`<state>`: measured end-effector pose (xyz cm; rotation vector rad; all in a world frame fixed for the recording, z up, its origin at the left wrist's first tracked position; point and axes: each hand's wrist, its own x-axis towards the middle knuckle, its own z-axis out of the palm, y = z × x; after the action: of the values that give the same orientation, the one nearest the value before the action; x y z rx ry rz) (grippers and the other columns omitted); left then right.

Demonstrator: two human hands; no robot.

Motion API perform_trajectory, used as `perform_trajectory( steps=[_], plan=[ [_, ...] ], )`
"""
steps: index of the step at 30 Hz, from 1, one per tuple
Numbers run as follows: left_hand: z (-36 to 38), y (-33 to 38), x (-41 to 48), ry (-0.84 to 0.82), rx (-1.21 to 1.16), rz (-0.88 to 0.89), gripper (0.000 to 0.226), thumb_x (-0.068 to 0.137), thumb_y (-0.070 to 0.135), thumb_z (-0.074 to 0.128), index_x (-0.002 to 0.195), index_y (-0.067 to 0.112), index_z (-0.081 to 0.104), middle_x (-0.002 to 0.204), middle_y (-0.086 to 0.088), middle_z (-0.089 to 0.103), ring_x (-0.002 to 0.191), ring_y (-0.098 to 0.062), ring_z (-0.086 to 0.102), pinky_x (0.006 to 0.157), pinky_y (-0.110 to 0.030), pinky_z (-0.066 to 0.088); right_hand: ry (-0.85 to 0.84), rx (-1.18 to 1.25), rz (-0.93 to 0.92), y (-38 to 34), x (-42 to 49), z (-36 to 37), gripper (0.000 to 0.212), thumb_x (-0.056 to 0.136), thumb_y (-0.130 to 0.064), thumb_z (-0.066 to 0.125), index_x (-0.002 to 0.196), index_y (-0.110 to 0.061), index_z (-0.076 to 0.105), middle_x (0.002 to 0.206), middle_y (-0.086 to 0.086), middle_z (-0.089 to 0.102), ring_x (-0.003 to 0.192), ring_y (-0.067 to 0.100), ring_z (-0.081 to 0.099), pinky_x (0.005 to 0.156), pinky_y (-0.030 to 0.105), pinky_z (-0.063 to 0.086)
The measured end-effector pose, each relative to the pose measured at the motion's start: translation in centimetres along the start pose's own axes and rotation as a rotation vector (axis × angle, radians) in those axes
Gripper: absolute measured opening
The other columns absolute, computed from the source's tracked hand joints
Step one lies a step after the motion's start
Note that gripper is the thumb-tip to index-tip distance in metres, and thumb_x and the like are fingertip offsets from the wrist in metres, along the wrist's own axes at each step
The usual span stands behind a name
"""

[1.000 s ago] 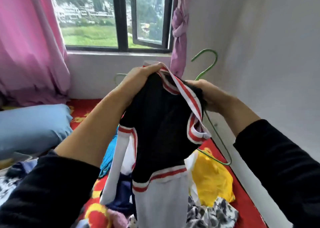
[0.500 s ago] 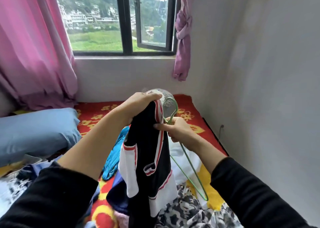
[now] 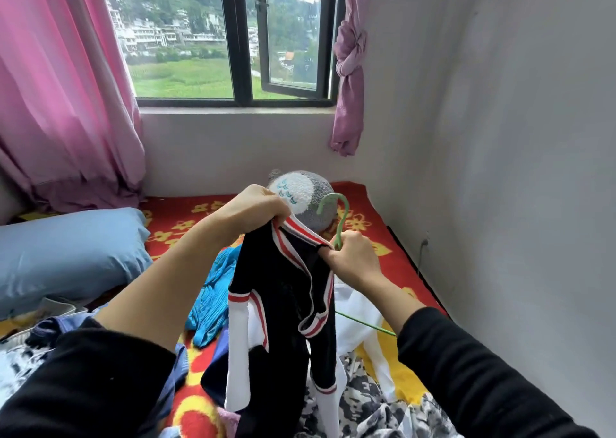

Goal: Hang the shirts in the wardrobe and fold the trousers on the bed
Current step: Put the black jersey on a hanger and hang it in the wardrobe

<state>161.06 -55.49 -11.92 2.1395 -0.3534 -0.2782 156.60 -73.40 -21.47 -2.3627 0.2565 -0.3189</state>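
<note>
Wider-spread shirt point(image 3: 283, 297), black, red-white trim

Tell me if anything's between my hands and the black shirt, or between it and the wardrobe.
Nothing visible: the left hand grips the collar of the black shirt, the right hand holds the green hanger against it. The wardrobe is out of view, so that path cannot be judged.

I count two hands of mine, left hand point(image 3: 255, 209) and right hand point(image 3: 351, 257), one black shirt point(image 3: 283, 304), one green hanger point(image 3: 333, 197), one blue pillow point(image 3: 66, 257) at nine o'clock, one plush toy point(image 3: 300, 192) at twelve, and two pink curtains point(image 3: 60, 104) point(image 3: 350, 81).
</note>
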Motion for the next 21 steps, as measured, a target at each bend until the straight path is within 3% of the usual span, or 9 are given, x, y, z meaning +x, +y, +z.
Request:
perform_trajectory(
  steps=[3, 6, 8, 10, 12, 14, 16, 21],
  plan=[
    [-0.6, -2.0, 0.3, 0.157, 0.42, -0.041, 0.02, 0.059, 0.021, 0.053, 0.068, 0.004, 0.058, 0.063, -0.004, 0.053, 0.064, -0.026, 0.047, 0.06, -0.028, 0.037, 0.074, 0.061, 0.074, 0.2, 0.9, -1.6, 0.024, 0.074, -0.018, 0.063, 0.059, 0.001, 0.06, 0.058, 0.011, 0.056, 0.06, 0.028, 0.052, 0.053, 0.031, 0.034],
    [-0.4, -3.5, 0.0, 0.364, 0.729, -0.075, 0.008, 0.073, 0.024, 0.059, 0.075, 0.016, 0.061, 0.082, -0.004, 0.059, 0.087, -0.031, 0.059, 0.072, -0.031, 0.045, 0.049, 0.09, 0.081, 0.2, 1.4, -2.8, 0.025, 0.074, -0.012, 0.062, 0.053, -0.003, 0.052, 0.054, 0.003, 0.047, 0.053, 0.019, 0.042, 0.053, 0.031, 0.031],
    [-0.2, -4.3, 0.4, 0.33, 0.531, -0.112, 0.008, 0.076, 0.021, 0.066, 0.073, 0.018, 0.059, 0.082, -0.006, 0.062, 0.082, -0.028, 0.063, 0.073, -0.03, 0.05, 0.029, 0.088, 0.098, 0.4, 1.5, -3.1, 0.028, 0.074, -0.011, 0.062, 0.051, -0.01, 0.044, 0.053, 0.001, 0.042, 0.052, 0.016, 0.037, 0.052, 0.03, 0.029],
    [0.0, -4.6, 0.7, 0.118, -0.027, -0.198, 0.018, 0.08, 0.016, 0.072, 0.07, 0.015, 0.056, 0.076, -0.008, 0.061, 0.068, -0.022, 0.063, 0.067, -0.031, 0.056, 0.015, 0.095, 0.141, 1.1, 1.7, -2.9, 0.03, 0.073, -0.01, 0.062, 0.052, -0.011, 0.04, 0.054, 0.002, 0.038, 0.052, 0.017, 0.033, 0.052, 0.031, 0.026],
    [0.8, -4.3, 0.6, -0.043, -0.357, -0.264, 0.019, 0.084, 0.016, 0.07, 0.072, 0.015, 0.055, 0.075, -0.006, 0.057, 0.063, -0.018, 0.058, 0.061, -0.028, 0.054, -0.015, 0.192, 0.208, 1.8, 1.8, -2.8, 0.034, 0.072, -0.014, 0.067, 0.052, -0.012, 0.039, 0.053, 0.002, 0.034, 0.053, 0.018, 0.029, 0.054, 0.033, 0.025],
    [2.1, -3.8, 0.9, -0.029, -0.314, -0.271, 0.009, 0.087, 0.022, 0.066, 0.082, 0.016, 0.061, 0.074, -0.003, 0.055, 0.06, -0.015, 0.053, 0.058, -0.024, 0.049, -0.018, 0.407, 0.267, 1.7, 1.7, -3.1, 0.04, 0.074, -0.028, 0.074, 0.051, -0.013, 0.045, 0.045, -0.003, 0.036, 0.045, 0.016, 0.03, 0.049, 0.03, 0.025],
    [3.4, -3.2, 1.2, 0.075, -0.252, -0.221, 0.011, 0.087, 0.025, 0.061, 0.093, 0.018, 0.067, 0.077, -0.003, 0.058, 0.058, -0.015, 0.052, 0.056, -0.021, 0.044, 0.056, 0.597, 0.294, 0.9, 1.6, -4.1, 0.039, 0.081, -0.043, 0.069, 0.061, -0.01, 0.059, 0.044, -0.006, 0.045, 0.037, 0.01, 0.035, 0.042, 0.023, 0.027],
    [5.4, -2.6, 2.1, 0.177, -0.152, -0.15, 0.019, 0.089, 0.031, 0.06, 0.091, 0.014, 0.069, 0.09, -0.004, 0.067, 0.088, -0.02, 0.064, 0.083, -0.031, 0.051, 0.283, 0.956, 0.231, -1.7, 2.5, -7.6, 0.042, 0.094, -0.029, 0.05, 0.054, -0.017, 0.044, 0.044, -0.004, 0.032, 0.033, 0.009, 0.025, 0.036, 0.017, 0.02]
  ],
)
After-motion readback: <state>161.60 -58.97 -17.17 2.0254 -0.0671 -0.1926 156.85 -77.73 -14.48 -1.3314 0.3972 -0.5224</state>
